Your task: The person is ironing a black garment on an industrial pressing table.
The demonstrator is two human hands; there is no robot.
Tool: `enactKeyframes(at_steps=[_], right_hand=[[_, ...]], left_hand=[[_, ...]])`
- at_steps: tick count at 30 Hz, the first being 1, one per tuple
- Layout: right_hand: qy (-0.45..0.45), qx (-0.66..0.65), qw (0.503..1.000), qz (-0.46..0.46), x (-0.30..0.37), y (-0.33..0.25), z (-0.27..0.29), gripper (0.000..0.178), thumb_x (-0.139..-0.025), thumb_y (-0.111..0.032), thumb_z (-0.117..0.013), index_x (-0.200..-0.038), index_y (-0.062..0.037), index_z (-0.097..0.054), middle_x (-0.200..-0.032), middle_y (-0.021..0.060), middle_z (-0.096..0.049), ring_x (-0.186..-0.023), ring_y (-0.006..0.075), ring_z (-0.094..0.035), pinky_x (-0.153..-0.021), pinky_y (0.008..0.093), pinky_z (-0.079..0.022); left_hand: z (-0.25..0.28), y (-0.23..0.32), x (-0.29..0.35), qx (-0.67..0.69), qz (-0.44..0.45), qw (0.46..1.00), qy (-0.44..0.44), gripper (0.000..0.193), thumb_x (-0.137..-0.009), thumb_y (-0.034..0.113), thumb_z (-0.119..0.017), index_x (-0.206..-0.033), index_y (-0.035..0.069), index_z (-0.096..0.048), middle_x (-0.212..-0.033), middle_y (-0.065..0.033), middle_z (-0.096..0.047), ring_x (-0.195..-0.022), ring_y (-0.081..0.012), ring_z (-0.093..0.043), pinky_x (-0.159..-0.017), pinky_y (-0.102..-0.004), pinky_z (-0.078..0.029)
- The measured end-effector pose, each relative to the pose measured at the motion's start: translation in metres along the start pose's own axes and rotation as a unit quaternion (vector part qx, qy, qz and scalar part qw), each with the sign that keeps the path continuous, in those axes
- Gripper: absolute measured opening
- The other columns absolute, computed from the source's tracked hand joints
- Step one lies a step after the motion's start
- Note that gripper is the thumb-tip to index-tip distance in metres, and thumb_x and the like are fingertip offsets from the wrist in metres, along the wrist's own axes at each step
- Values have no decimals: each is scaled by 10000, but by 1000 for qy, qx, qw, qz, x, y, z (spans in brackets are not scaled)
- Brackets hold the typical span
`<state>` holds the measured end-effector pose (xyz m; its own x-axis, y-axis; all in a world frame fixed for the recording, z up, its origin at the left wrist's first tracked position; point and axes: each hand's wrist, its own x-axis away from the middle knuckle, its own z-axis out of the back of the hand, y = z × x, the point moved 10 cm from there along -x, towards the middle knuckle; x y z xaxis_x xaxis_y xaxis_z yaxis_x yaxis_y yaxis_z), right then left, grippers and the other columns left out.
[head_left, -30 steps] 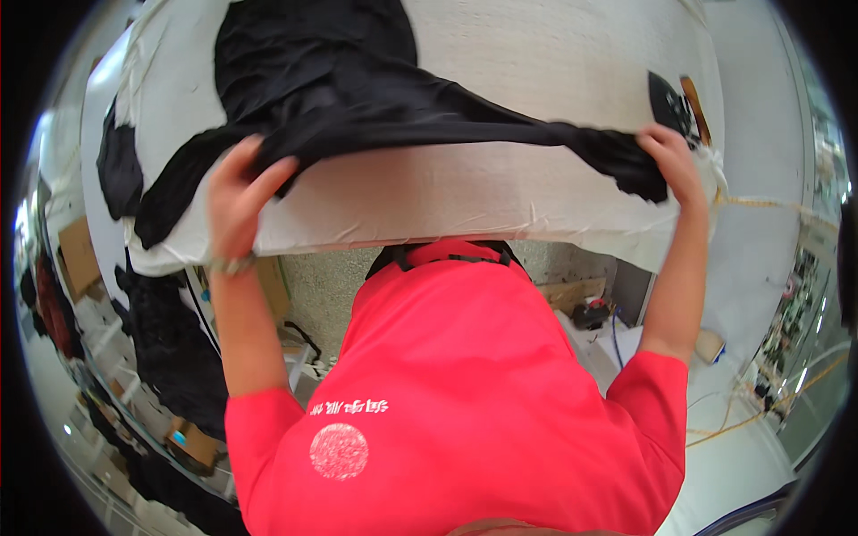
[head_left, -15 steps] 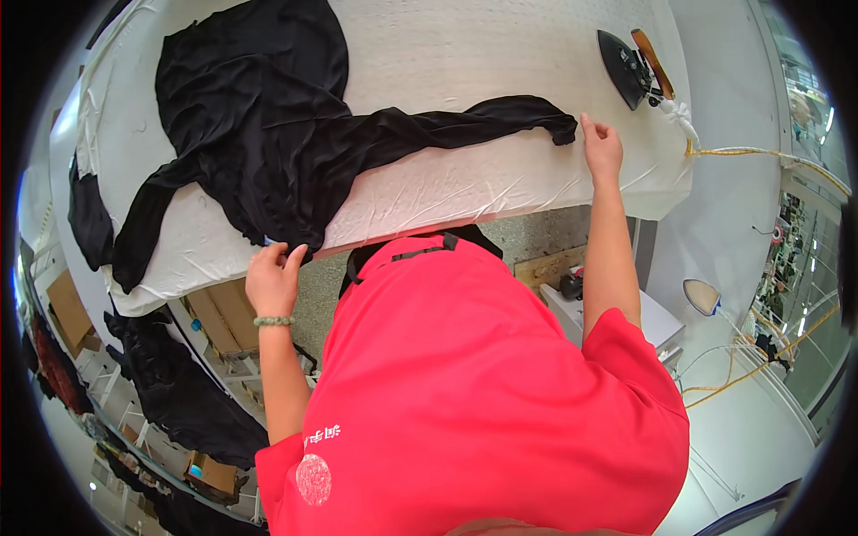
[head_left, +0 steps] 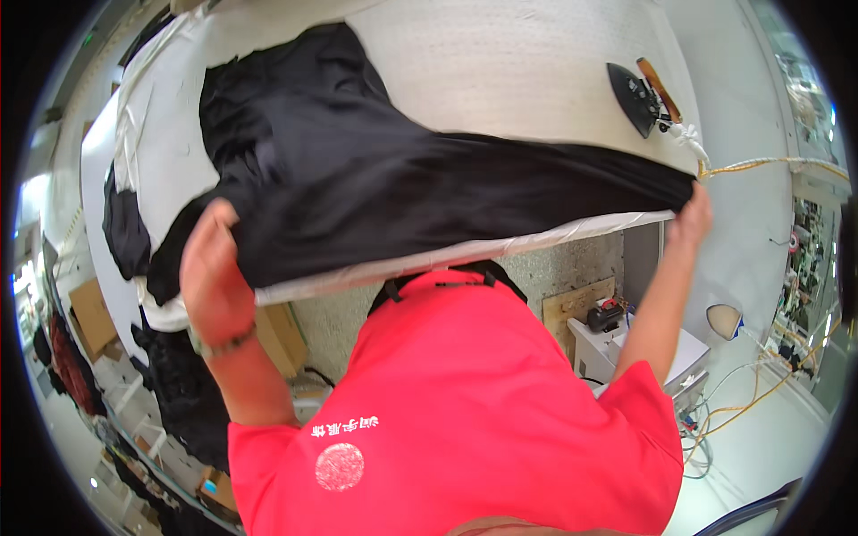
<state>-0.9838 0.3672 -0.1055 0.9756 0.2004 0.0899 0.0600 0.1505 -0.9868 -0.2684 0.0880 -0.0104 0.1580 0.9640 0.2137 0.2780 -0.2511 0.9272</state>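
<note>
A black long-sleeved shirt (head_left: 313, 152) lies over the near left part of a white-covered ironing table (head_left: 536, 71). Its right sleeve (head_left: 536, 174) is spread wide and stretches to the table's right end. There my right hand (head_left: 693, 219) is closed on the sleeve's end. Over the shirt's near left part is my left hand (head_left: 210, 268), smeared by motion, with a bead bracelet on the wrist. Its fingertips are against the black cloth, but whether they grip it is unclear. The other sleeve (head_left: 170, 263) hangs at the table's left corner.
An iron (head_left: 635, 98) with a wooden handle rests at the table's right end, its cord (head_left: 751, 164) running off right. A white cabinet (head_left: 657, 348) stands below right. Dark garments (head_left: 183, 384) hang at lower left, near a cardboard box (head_left: 92, 314).
My right hand has moved right and taken the sleeve's end with it. The sleeve has gone from bunched to spread. My left hand has moved left and up from the shirt's near edge.
</note>
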Motion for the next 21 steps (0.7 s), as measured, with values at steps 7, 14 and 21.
enactKeyframes(at_steps=[7,14,21], right_hand=[[146,243,930,232,20,-140,136,339,-963,-268,-654,-1151,10,-701,-1062,90,-696,-987,184,-637,-926,353,-510],[-150,169,952,205,35,-108,-133,427,-951,-298,-715,-1203,43,-666,-1081,70,-694,-1000,131,-610,-921,279,-468],[-266,89,920,273,-13,-125,-222,353,-891,-235,-808,-1129,-18,-665,-986,23,-690,-812,70,-617,-761,207,-498]], left_hand=[[-7,-8,-33,10,67,995,-73,201,-975,204,-617,-1047,20,-574,-977,-17,-590,-921,-112,-583,-824,-290,-490],[-3,176,-244,-306,-238,918,-88,267,-979,243,-594,-1103,21,-672,-1026,-105,-678,-927,-208,-655,-800,-341,-557],[170,125,-168,-25,-187,971,149,354,-995,176,-471,-1209,-63,-621,-1230,-191,-678,-1158,-296,-645,-1003,-436,-521]])
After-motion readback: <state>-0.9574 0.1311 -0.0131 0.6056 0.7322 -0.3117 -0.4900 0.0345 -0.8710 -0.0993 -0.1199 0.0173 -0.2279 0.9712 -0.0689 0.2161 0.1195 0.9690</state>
